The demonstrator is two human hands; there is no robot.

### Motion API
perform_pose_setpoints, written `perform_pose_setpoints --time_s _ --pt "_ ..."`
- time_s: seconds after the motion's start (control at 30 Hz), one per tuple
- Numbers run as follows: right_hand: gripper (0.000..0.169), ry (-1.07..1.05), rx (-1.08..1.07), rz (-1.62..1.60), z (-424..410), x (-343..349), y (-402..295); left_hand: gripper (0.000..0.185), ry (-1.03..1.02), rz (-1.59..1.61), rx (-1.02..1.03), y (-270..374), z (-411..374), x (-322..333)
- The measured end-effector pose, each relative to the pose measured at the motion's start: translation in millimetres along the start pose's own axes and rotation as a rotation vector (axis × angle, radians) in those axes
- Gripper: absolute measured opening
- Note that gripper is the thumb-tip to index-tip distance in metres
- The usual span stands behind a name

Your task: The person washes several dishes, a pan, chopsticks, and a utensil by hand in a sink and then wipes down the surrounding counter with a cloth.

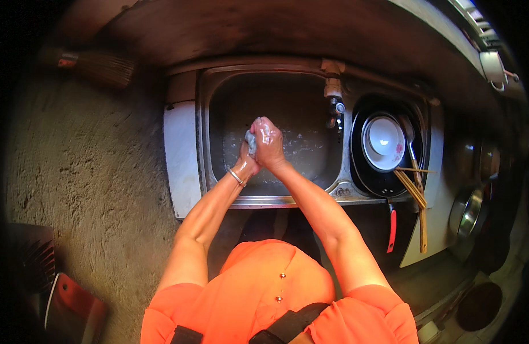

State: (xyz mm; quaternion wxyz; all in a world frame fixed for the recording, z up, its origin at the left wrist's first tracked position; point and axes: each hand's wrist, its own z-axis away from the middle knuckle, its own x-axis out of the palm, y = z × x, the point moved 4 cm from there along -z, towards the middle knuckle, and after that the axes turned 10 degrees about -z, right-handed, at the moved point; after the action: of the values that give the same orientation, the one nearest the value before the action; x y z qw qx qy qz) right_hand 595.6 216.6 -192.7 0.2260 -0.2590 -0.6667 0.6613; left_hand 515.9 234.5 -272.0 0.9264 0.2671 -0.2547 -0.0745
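Both hands are together over the large basin of a stainless steel sink (273, 201). My right hand (269, 144) is closed around a wet, pale scrubbing cloth or sponge (250, 142), pressed against my left hand (246, 165). The left palm lies beneath it, mostly covered, and that wrist wears a silver bangle (235, 176). Both hands glisten with water. Cloudy water (307, 148) with bits of foam fills the bottom of the basin. How much of the cloth each hand holds is partly hidden.
A tap (335, 105) stands at the basin's back right. In the smaller right basin sits a black pan (382, 187) with white bowls (384, 137), a spatula (410, 137) and several chopsticks (408, 187). The red pan handle (391, 231) juts over the front edge. A rough wall (88, 159) bounds the left.
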Motion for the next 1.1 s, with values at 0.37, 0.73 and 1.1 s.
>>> perform_pose_setpoints --time_s 0.37,0.73,1.1 --pt "0.04 0.361 0.108 -0.29 77 -106 17 0.022 0.145 -0.181 0.529 52 87 43" --pt "0.058 0.361 0.207 -0.826 175 -183 -98 0.066 -0.904 -0.12 0.067 -20 193 182" --pt "0.038 0.418 0.076 0.986 202 -220 -8 0.051 -0.611 -1.369 0.568 -102 91 118"
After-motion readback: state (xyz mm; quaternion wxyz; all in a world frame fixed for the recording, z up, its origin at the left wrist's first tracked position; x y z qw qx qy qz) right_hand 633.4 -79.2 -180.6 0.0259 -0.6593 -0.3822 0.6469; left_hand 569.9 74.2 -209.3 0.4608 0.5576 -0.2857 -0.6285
